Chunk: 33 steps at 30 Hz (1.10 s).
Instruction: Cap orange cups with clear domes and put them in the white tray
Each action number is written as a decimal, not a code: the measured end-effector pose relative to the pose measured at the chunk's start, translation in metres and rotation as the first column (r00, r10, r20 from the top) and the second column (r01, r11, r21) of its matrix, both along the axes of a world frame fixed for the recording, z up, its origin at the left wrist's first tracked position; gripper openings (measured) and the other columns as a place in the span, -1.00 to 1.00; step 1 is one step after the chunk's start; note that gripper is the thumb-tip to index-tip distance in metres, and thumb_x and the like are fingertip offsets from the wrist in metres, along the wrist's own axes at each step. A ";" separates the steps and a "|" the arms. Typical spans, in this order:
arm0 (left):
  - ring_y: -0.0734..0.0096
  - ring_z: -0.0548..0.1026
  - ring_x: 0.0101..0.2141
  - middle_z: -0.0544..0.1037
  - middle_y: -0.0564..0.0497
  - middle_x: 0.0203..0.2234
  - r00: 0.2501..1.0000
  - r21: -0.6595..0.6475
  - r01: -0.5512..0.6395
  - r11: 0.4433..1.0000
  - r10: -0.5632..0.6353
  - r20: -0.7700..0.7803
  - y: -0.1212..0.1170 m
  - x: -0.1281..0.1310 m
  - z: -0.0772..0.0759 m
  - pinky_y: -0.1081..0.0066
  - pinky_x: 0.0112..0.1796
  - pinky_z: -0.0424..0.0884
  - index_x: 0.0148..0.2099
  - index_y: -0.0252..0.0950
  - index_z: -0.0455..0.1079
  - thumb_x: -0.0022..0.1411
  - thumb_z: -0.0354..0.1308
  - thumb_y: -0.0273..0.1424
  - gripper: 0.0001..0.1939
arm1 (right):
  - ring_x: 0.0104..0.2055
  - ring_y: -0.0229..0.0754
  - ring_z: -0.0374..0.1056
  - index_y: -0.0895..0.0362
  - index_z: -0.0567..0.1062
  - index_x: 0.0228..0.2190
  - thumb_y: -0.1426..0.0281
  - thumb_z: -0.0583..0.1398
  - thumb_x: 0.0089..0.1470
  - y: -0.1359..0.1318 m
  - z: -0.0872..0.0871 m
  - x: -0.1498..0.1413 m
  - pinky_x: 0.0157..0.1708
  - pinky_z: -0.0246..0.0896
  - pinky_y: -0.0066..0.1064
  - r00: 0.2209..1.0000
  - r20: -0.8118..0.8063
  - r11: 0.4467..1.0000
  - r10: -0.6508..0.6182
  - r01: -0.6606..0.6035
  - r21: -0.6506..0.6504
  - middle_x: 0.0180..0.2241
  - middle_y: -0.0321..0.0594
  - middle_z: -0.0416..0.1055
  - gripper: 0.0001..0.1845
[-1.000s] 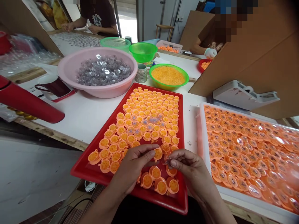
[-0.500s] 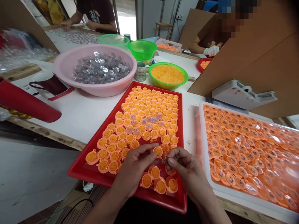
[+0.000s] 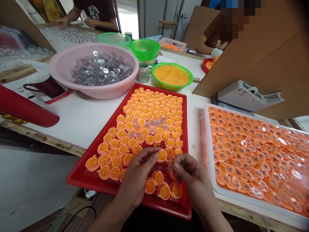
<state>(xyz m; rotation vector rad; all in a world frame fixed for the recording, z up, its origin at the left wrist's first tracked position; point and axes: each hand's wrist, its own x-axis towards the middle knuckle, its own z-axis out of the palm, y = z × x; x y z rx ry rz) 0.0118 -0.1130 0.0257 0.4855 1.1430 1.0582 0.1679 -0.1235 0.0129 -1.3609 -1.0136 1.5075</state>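
My left hand [image 3: 137,175] pinches a small orange cup [image 3: 162,155] filled with yellow beads, just above the near end of the red tray [image 3: 83,175]. My right hand [image 3: 193,175] is pinched on a small clear lid [image 3: 169,168] right beside that cup. The tray holds several rows of the same filled orange cups [image 3: 154,112]; a few in the middle carry clear lids. To the right, a white tray [image 3: 207,167] is packed with lidded orange cups.
A pink basin of clear lids [image 3: 94,69] and a green bowl of yellow beads [image 3: 172,75] stand behind the red tray, with a mug [image 3: 143,72] between. A red object [image 3: 26,109] lies at left. Cardboard [image 3: 265,58] rises at right. Two other people work at the far side.
Both hands stay pinched together over the tray's near end; the right fingers have closed in slightly toward the cup. The view has drifted a little.
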 end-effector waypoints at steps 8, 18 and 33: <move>0.20 0.47 0.00 0.55 -0.02 -0.05 0.988 0.106 0.134 0.985 -0.141 0.062 -0.006 0.003 -0.001 0.30 0.00 0.48 0.00 -0.18 0.51 0.25 0.22 -0.35 -0.74 | -0.50 -0.35 0.23 0.12 0.45 -0.40 0.25 0.31 0.08 -0.006 -0.008 -0.014 -0.49 0.18 -0.53 0.972 -0.083 0.974 -0.219 0.223 0.040 -0.50 -0.36 0.34 -0.79; 0.27 0.53 -0.12 0.56 0.01 -0.21 0.991 0.198 0.126 0.972 -0.114 -0.069 -0.011 0.006 -0.014 0.28 -0.05 0.52 -0.11 -0.19 0.53 0.27 0.18 -0.28 -0.81 | -0.54 -0.36 0.22 0.13 0.46 -0.45 0.28 0.31 0.07 -0.006 -0.010 -0.016 -0.53 0.17 -0.52 0.975 -0.010 0.971 -0.223 0.223 0.082 -0.55 -0.37 0.33 -0.79; 0.25 0.58 -0.23 0.64 0.01 -0.29 0.963 0.212 0.057 0.976 0.002 -0.268 -0.011 0.012 0.008 0.38 -0.18 0.50 -0.22 -0.17 0.58 0.11 0.29 -0.40 -0.85 | -0.46 -0.25 0.37 0.09 0.47 -0.39 0.41 0.25 0.12 -0.009 -0.007 -0.023 -0.45 0.31 -0.44 0.889 0.312 0.884 -0.336 0.183 0.430 -0.47 -0.30 0.46 -0.95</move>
